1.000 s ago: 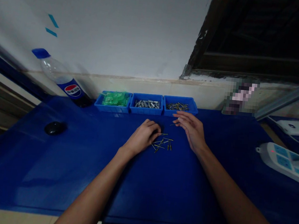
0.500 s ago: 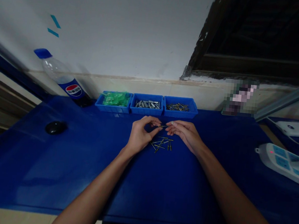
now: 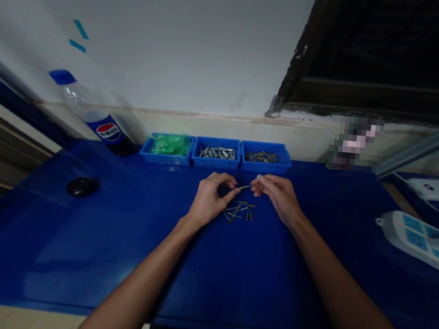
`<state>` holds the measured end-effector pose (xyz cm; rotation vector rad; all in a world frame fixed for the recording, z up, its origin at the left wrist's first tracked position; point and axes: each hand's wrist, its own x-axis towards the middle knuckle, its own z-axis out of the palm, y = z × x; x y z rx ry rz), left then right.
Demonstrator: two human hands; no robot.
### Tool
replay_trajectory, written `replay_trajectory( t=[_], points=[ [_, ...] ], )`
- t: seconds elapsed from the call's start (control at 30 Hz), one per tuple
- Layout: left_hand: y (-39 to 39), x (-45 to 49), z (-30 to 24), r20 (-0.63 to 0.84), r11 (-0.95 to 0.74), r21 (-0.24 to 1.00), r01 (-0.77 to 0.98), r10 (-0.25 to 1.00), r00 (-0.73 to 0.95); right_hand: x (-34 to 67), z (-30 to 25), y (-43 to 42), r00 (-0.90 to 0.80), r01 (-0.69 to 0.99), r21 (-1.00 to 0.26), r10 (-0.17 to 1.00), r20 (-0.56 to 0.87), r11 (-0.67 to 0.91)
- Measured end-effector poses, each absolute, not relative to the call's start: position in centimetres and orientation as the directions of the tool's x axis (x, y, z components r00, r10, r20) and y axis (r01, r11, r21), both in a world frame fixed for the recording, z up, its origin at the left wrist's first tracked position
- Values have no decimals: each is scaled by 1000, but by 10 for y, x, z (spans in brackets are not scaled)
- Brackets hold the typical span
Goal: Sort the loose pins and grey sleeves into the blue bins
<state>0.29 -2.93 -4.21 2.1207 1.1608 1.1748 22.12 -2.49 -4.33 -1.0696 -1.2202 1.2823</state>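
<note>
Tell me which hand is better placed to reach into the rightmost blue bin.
The right hand, probably: it is nearer that bin, while the left hand is farther off and appears to pinch a thin rod.

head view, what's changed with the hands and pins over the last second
The left hand has moved off the loose pins, away from the person, and now pinches a thin metal pin. The right hand has come slightly nearer the person, its fingertips at the pin's far end; its grip is unclear. The three blue bins stayed put.
</note>
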Motion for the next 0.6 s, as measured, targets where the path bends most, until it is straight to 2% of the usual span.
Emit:
replay_trajectory(
  t=[0.13, 0.23, 0.4, 0.6],
  points=[
    [-28, 0, -45, 407, -587, 627, 512, 807, 428, 227, -40, -25, 83, -117, -976, 981, 172, 182],
    [-26, -2, -49, 351, -634, 562, 532, 765, 540, 230, -39, -23, 143, -134, -965, 968, 204, 224],
    [-25, -3, -53, 284, -670, 509, 540, 723, 630, 231, -43, -21, 112, -91, -980, 979, 168, 179],
    [-27, 0, -50, 280, -665, 481, 572, 734, 619, 229, -44, -22, 78, -128, -981, 988, 134, 143]
  ],
)
